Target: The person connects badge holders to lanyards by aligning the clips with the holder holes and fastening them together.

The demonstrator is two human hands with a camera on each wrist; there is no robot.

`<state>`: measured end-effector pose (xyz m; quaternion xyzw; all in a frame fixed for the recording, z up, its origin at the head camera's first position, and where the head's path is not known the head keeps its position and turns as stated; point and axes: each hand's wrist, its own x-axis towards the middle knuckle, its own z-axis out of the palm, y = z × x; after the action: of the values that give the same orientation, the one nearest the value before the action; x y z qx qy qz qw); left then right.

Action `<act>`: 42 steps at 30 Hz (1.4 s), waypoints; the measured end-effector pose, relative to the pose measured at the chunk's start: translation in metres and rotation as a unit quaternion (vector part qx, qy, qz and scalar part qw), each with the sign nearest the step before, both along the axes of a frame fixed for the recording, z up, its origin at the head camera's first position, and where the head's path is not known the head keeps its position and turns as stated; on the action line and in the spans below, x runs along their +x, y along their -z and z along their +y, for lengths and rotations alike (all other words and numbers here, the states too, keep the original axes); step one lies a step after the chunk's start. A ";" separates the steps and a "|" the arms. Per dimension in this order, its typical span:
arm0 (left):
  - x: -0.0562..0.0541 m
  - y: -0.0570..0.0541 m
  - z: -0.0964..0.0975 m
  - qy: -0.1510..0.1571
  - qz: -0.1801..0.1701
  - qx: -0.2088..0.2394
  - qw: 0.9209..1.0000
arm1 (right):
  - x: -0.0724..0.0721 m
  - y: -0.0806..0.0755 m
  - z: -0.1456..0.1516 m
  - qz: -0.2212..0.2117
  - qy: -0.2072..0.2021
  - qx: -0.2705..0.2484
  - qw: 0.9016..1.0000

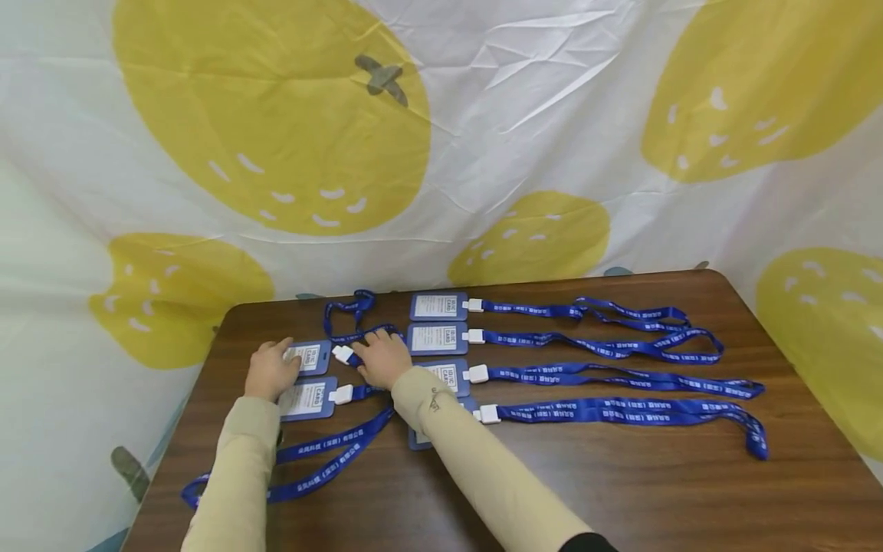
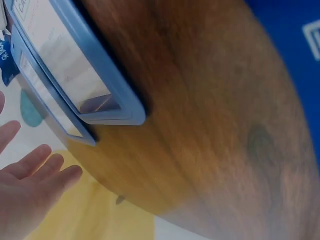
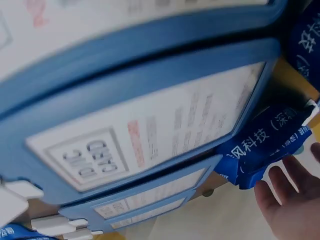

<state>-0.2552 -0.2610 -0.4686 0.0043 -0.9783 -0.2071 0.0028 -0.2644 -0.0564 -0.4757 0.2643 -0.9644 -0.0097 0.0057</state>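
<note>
My left hand (image 1: pixel 270 369) lies over the left end of a blue-framed ID card holder (image 1: pixel 313 356), the upper one of the left column. In the left wrist view its fingers (image 2: pixel 42 167) look loosely extended. A white clip (image 1: pixel 343 353) sits just right of that holder's slotted end, seemingly apart from it. Over the blue lanyard (image 1: pixel 354 360) beside this clip is my right hand (image 1: pixel 384 358), its fingertips at the strap; in the right wrist view the fingers (image 3: pixel 285 187) are spread and relaxed. Below, a second holder (image 1: pixel 310 399) carries its own clip (image 1: pixel 341 394) and lanyard.
Right of my hands, several card holders (image 1: pixel 438 337) lie stacked in a column, their blue lanyards (image 1: pixel 607 345) stretched rightward. My right forearm (image 1: pixel 483 468) covers part of the lower ones. A lanyard loop (image 1: pixel 324 464) lies at front left. A patterned curtain (image 1: pixel 483 115) hangs behind the wooden table (image 1: pixel 655 491).
</note>
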 end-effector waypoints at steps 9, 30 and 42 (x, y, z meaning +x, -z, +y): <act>-0.005 0.004 0.001 -0.019 -0.090 -0.013 0.996 | 0.002 0.004 -0.009 -0.088 0.007 0.059 0.994; -0.006 0.005 0.006 -0.027 -0.111 -0.048 0.992 | -0.002 0.023 -0.027 -0.039 -0.019 0.021 0.999; -0.005 0.005 0.006 -0.029 -0.104 -0.055 0.993 | 0.005 0.018 -0.038 -0.011 -0.001 0.003 1.000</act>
<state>-0.2604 -0.2555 -0.4735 0.0541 -0.9826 -0.1516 -0.0927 -0.2596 -0.0939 -0.4937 0.2652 -0.9641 -0.0100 -0.0059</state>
